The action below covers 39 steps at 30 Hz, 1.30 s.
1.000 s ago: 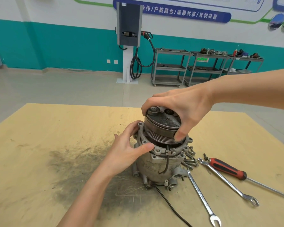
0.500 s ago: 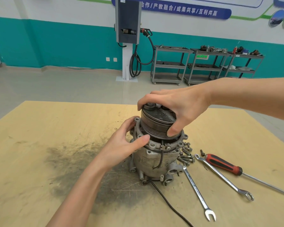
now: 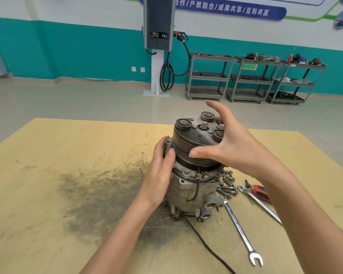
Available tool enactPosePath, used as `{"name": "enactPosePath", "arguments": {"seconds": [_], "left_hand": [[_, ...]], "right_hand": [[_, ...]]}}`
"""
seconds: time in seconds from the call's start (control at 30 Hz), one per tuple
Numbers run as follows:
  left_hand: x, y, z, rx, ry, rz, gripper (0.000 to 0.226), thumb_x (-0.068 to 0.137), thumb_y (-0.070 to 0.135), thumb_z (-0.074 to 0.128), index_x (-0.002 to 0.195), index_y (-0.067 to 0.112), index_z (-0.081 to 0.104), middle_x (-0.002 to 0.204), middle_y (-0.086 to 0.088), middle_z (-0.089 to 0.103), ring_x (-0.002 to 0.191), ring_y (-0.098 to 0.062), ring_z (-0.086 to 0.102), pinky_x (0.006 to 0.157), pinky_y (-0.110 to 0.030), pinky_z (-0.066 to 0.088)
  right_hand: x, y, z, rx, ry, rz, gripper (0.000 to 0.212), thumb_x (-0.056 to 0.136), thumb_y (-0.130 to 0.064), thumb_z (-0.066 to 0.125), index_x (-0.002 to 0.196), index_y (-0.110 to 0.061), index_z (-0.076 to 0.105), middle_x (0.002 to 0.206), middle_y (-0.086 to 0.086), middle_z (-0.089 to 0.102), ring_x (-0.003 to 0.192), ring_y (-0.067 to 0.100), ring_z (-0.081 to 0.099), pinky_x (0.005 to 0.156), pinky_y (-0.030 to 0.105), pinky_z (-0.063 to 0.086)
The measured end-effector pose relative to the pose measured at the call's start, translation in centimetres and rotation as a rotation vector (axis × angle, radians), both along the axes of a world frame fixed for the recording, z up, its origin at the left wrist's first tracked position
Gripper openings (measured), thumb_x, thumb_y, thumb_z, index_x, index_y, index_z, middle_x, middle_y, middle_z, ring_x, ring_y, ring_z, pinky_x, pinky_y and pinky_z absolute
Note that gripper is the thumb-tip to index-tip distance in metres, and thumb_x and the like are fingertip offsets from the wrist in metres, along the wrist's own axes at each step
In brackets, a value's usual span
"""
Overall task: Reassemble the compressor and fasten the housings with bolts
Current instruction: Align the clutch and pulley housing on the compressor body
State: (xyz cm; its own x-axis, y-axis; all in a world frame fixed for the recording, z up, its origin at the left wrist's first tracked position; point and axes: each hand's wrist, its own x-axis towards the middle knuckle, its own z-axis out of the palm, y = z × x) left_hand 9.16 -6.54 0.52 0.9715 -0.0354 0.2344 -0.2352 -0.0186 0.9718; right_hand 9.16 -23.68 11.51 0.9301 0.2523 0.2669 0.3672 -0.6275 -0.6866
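The grey compressor (image 3: 186,194) stands upright on the wooden table (image 3: 67,151), with its dark grooved pulley and clutch plate (image 3: 196,139) on top. My left hand (image 3: 158,175) grips the housing flange on the left side, thumb in front and fingers behind. My right hand (image 3: 232,147) is at the pulley's right side with fingers spread. Its thumb lies against the grooves, its fingertips are near the far rim, and its index finger is raised clear. Several loose bolts (image 3: 227,186) lie just right of the compressor base.
A combination wrench (image 3: 240,232) lies at the front right, with a second wrench (image 3: 259,202) and a red-handled screwdriver (image 3: 260,192) beyond it. A black cable (image 3: 206,244) trails from the compressor toward the front edge. A dark grease smear (image 3: 99,198) covers the table to the left.
My right hand came off the pulley's top, where it gripped, and now sits at the right side with fingers spread. My left hand stays on the housing flange.
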Motion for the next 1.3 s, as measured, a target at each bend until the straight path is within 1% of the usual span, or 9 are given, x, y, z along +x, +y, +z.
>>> {"name": "enactPosePath", "arguments": {"seconds": [0.07, 0.17, 0.27, 0.33, 0.43, 0.63, 0.83, 1.1, 1.3], "left_hand": [[0.1, -0.3, -0.3, 0.004, -0.012, 0.028, 0.056, 0.091, 0.057, 0.033, 0.144, 0.04, 0.029, 0.135, 0.035, 0.042, 0.126, 0.02, 0.039, 0.101, -0.007, 0.032], [0.2, -0.9, -0.5, 0.006, -0.043, 0.087, 0.051, 0.094, 0.051, 0.03, 0.143, 0.035, 0.031, 0.134, 0.029, 0.046, 0.126, 0.015, 0.042, 0.104, -0.012, 0.033], [0.3, -1.1, -0.6, -0.001, -0.067, 0.118, 0.055, 0.094, 0.047, 0.03, 0.145, 0.026, 0.034, 0.137, 0.018, 0.051, 0.13, 0.004, 0.045, 0.11, -0.023, 0.035], [0.4, -1.1, -0.7, 0.017, -0.068, 0.134, 0.059, 0.094, 0.046, 0.03, 0.148, 0.022, 0.033, 0.137, 0.016, 0.05, 0.131, 0.003, 0.044, 0.111, -0.025, 0.034], [0.4, -1.1, -0.8, 0.032, -0.075, 0.158, 0.051, 0.093, 0.043, 0.03, 0.142, 0.03, 0.033, 0.127, 0.031, 0.048, 0.12, 0.019, 0.044, 0.1, -0.008, 0.033], [0.5, -0.8, -0.8, 0.02, -0.071, 0.147, 0.066, 0.092, 0.044, 0.031, 0.153, 0.02, 0.028, 0.155, 0.005, 0.038, 0.143, -0.008, 0.034, 0.119, -0.043, 0.029], [0.6, -1.2, -0.9, -0.011, -0.083, 0.149, 0.073, 0.088, 0.057, 0.034, 0.151, 0.02, 0.03, 0.151, 0.004, 0.043, 0.138, -0.009, 0.04, 0.115, -0.046, 0.033], [0.7, -1.8, -1.0, -0.023, -0.116, 0.202, 0.076, 0.086, 0.07, 0.025, 0.146, 0.024, 0.036, 0.145, 0.003, 0.048, 0.135, -0.008, 0.044, 0.114, -0.046, 0.035], [0.7, -1.8, -1.1, -0.139, -0.123, 0.145, 0.075, 0.087, 0.071, 0.031, 0.144, 0.024, 0.038, 0.138, 0.007, 0.055, 0.13, -0.008, 0.051, 0.111, -0.049, 0.039]], "right_hand": [[-0.3, 0.4, -0.8, 0.143, -0.019, -0.034, 0.123, 0.036, -0.074, 0.077, 0.144, -0.048, 0.024, 0.125, -0.027, 0.046, 0.12, 0.0, 0.045, 0.094, 0.016, 0.038], [-0.7, 1.1, -2.8, 0.373, -0.052, -0.094, 0.118, 0.04, -0.067, 0.085, 0.141, -0.043, 0.031, 0.108, -0.027, 0.055, 0.106, -0.002, 0.061, 0.089, 0.015, 0.048], [-0.7, 1.2, -3.9, 0.506, -0.051, -0.134, 0.103, 0.051, -0.068, 0.072, 0.143, -0.037, 0.035, 0.113, -0.024, 0.057, 0.11, -0.003, 0.06, 0.087, 0.013, 0.049], [-0.2, 1.0, -3.8, 0.493, -0.022, -0.144, 0.101, 0.054, -0.075, 0.064, 0.143, -0.038, 0.035, 0.122, -0.019, 0.052, 0.12, 0.005, 0.055, 0.098, 0.024, 0.049], [0.4, 0.9, -3.3, 0.5, 0.027, -0.094, 0.095, 0.058, -0.074, 0.062, 0.142, -0.036, 0.04, 0.133, -0.006, 0.053, 0.127, 0.016, 0.052, 0.105, 0.042, 0.046], [1.1, 0.9, -3.1, 0.436, -0.018, -0.072, 0.071, 0.077, -0.06, 0.057, 0.141, -0.032, 0.046, 0.134, -0.008, 0.056, 0.128, 0.011, 0.051, 0.107, 0.043, 0.044], [1.4, 0.7, -3.5, 0.446, -0.031, -0.065, 0.067, 0.082, -0.048, 0.053, 0.145, -0.025, 0.044, 0.138, -0.005, 0.054, 0.129, 0.01, 0.05, 0.107, 0.041, 0.044], [1.6, 0.7, -3.7, 0.492, -0.058, -0.046, 0.066, 0.083, -0.043, 0.053, 0.144, -0.021, 0.045, 0.13, -0.014, 0.057, 0.12, -0.002, 0.054, 0.099, 0.023, 0.047], [1.8, 0.7, -3.9, 0.511, -0.062, -0.039, 0.064, 0.084, -0.042, 0.054, 0.144, -0.023, 0.046, 0.135, -0.005, 0.057, 0.123, 0.008, 0.055, 0.104, 0.037, 0.048]]}}
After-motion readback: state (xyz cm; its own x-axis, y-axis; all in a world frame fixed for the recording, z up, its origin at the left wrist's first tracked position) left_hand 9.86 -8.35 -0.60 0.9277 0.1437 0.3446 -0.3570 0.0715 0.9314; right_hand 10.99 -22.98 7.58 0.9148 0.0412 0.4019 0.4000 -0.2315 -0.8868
